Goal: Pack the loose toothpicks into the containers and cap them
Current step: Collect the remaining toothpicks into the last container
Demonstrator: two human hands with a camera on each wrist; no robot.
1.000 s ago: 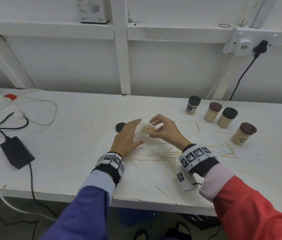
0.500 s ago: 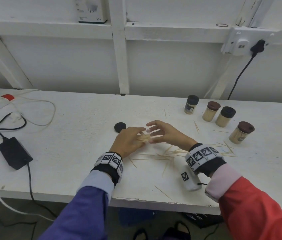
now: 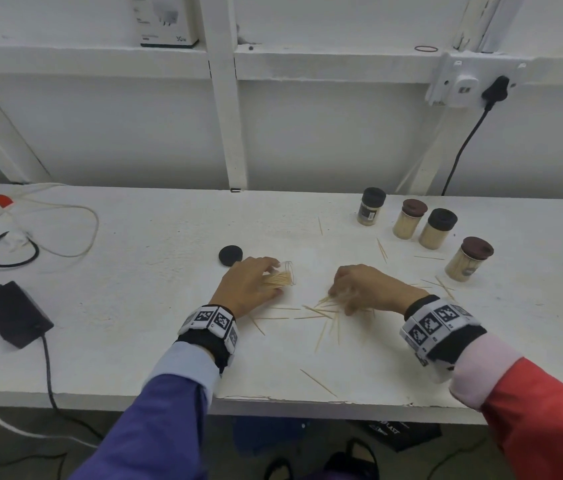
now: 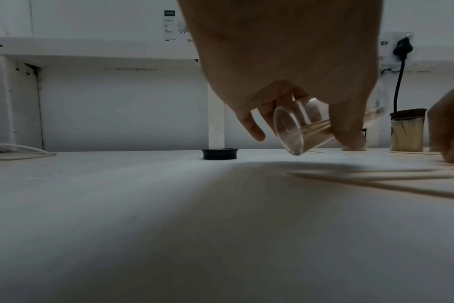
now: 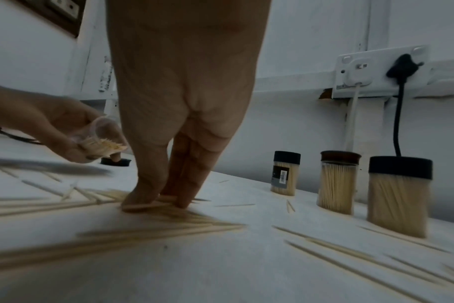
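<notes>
Left hand grips a small clear plastic toothpick container, tilted on its side, partly filled, open mouth toward the right hand, base just above the white counter; the loose round black cap lies just beyond the left fingers. Right hand has fingers narrowed, pinching a few thin wooden toothpicks from the scatter under and around them. Four capped full containers stand well beyond the right fingers.

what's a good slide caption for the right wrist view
Right hand pinches loose toothpicks off the table while left hand holds the open container.
</notes>
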